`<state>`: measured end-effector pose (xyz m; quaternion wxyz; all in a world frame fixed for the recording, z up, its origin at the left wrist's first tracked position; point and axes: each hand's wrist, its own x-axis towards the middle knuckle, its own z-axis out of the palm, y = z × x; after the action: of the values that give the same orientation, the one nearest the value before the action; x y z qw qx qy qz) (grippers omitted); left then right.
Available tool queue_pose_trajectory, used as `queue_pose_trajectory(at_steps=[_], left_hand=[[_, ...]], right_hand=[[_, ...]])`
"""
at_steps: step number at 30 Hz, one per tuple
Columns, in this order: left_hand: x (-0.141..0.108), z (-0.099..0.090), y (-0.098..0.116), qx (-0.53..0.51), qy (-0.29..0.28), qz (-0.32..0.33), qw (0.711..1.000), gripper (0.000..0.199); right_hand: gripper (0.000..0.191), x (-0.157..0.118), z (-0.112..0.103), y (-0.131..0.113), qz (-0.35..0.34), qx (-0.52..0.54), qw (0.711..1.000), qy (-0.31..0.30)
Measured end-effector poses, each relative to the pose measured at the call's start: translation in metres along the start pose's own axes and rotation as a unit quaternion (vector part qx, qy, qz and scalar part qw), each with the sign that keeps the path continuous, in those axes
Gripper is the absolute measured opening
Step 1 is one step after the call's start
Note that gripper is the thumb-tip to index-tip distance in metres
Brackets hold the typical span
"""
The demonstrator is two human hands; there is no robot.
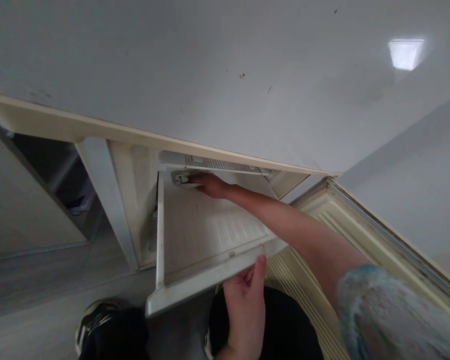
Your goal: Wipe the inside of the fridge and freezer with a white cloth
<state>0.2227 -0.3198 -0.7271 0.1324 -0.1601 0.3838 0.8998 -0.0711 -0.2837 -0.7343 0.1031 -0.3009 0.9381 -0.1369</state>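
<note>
A shallow drawer (206,220) of off-white plastic stands pulled out of the lower compartment of a refrigerator, in the middle of the scene. It is a broad tray with low side walls, a floor moulded with straight parallel ribs and a thick, rounded front lip bearing a small notch near its middle. Beyond its far edge runs a slatted grille (225,164) of pale plastic.

The right hand (212,185) reaches from the right across the tray to its far left corner, fingers closed around a pale, crumpled cloth (182,178) pressed to that corner; blur hides the weave and some of the fingers. A mottled blue, green and whitish sleeve (397,310) covers the upper arm. The left hand (247,300) grips the near front lip, thumb up against it and fingers curled, partly hidden.

Above spreads a smooth, glossy grey-white panel (172,65) with a few dark specks and a bright reflection at far right, edged by cream trim (135,132). At right the lower door (300,290) swings open, its yellowed liner ribbed. Grey plank-patterned floor (41,285), black trousers (285,320) and a dark-and-pale shoe (92,320) show nearby.
</note>
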Motion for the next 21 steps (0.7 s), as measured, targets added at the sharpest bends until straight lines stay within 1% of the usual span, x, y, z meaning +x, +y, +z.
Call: queue_pose_trajectory(at_steps=[2, 3, 5, 6, 7, 8, 9, 10, 11, 12, 13, 14, 15, 17, 19, 20, 21], left_hand=[[0.0, 0.001, -0.001, 0.001, 0.002, 0.007, 1.0, 0.049], [0.0, 0.002, -0.002, 0.002, 0.007, 0.011, 1.0, 0.049], [0.0, 0.001, -0.006, 0.006, 0.018, 0.018, 1.0, 0.049], [0.0, 0.001, -0.008, 0.004, 0.023, 0.022, 0.999, 0.05], [0.0, 0.001, -0.009, 0.001, 0.024, 0.023, 0.999, 0.05], [0.0, 0.001, -0.01, -0.002, 0.02, 0.021, 1.0, 0.05], [0.0, 0.001, -0.01, -0.005, 0.016, 0.017, 1.0, 0.049], [-0.001, 0.001, -0.01, -0.008, 0.009, 0.011, 1.0, 0.048], [-0.001, 0.002, -0.009, -0.01, 0.004, 0.004, 1.0, 0.046], [-0.002, 0.003, -0.007, -0.015, 0.002, 0.0, 1.0, 0.046], [-0.002, 0.004, -0.006, -0.022, 0.005, -0.001, 1.0, 0.045], [-0.003, 0.005, -0.004, -0.03, 0.01, 0.002, 1.0, 0.045], [-0.003, 0.006, -0.003, -0.035, 0.014, 0.006, 0.999, 0.045], [-0.002, 0.008, 0.0, -0.032, 0.012, 0.015, 0.999, 0.045], [-0.001, 0.01, 0.002, -0.015, -0.002, 0.021, 1.0, 0.046], [0.0, 0.01, 0.002, -0.007, -0.009, 0.023, 1.0, 0.047], [0.0, 0.01, 0.002, -0.002, -0.014, 0.024, 1.0, 0.048]], right_hand=[[0.031, -0.03, 0.012, -0.013, -0.07, 0.025, 0.993, -0.097], [0.031, -0.047, 0.018, -0.022, -0.108, 0.046, 0.981, -0.154], [0.031, -0.078, 0.025, -0.039, -0.183, 0.088, 0.941, -0.271], [0.029, -0.088, 0.025, -0.045, -0.207, 0.096, 0.921, -0.316], [0.025, -0.095, 0.023, -0.049, -0.216, 0.089, 0.911, -0.339], [0.021, -0.096, 0.018, -0.05, -0.207, 0.065, 0.918, -0.332], [0.02, -0.093, 0.012, -0.048, -0.18, 0.027, 0.939, -0.292], [0.022, -0.086, 0.005, -0.042, -0.133, -0.022, 0.966, -0.219], [0.027, -0.076, -0.001, -0.035, -0.072, -0.077, 0.986, -0.131], [0.032, -0.064, -0.007, -0.025, -0.006, -0.126, 0.991, -0.046], [0.037, -0.051, -0.011, -0.015, 0.053, -0.16, 0.986, 0.018], [0.041, -0.038, -0.014, -0.005, 0.099, -0.177, 0.978, 0.055], [0.044, -0.027, -0.015, 0.005, 0.129, -0.177, 0.973, 0.069], [0.044, -0.013, -0.014, 0.019, 0.146, -0.148, 0.976, 0.059], [0.04, -0.012, -0.012, 0.025, 0.126, -0.117, 0.985, 0.032], [0.038, -0.018, -0.011, 0.024, 0.104, -0.103, 0.989, 0.005], [0.037, -0.028, -0.011, 0.021, 0.073, -0.084, 0.993, -0.034]])
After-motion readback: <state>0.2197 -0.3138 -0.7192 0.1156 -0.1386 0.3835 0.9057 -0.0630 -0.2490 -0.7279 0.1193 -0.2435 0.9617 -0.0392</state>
